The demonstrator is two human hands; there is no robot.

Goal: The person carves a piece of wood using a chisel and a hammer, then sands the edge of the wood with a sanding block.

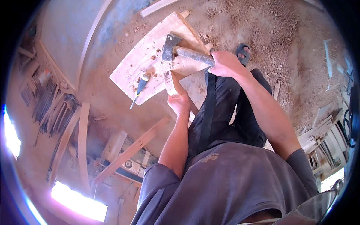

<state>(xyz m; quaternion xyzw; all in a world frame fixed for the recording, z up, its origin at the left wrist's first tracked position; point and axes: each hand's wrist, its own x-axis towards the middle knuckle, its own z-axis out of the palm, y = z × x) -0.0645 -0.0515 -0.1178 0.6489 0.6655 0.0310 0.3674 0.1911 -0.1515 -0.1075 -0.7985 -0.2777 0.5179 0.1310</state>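
A hatchet [170, 47] with a dark metal head and a worn wooden handle is in my right hand [224, 63], the fingers closed round the handle's end. Its head is over the pale wooden board [129, 75], close to the top of a wood piece. That light wood piece [173, 86] is gripped in my left hand [180, 103], its upper end at the board among chips. On the board's near left part lies a screwdriver [140, 85] with a dark and yellow handle. Its shaft reaches past the board's edge.
Wood chips [262, 33] litter the dirt floor beyond my sandalled foot [243, 52]. A long plank [129, 152] slants at the lower left, near stacked wood strips [48, 97]. More timber pieces [326, 138] are piled at the right.
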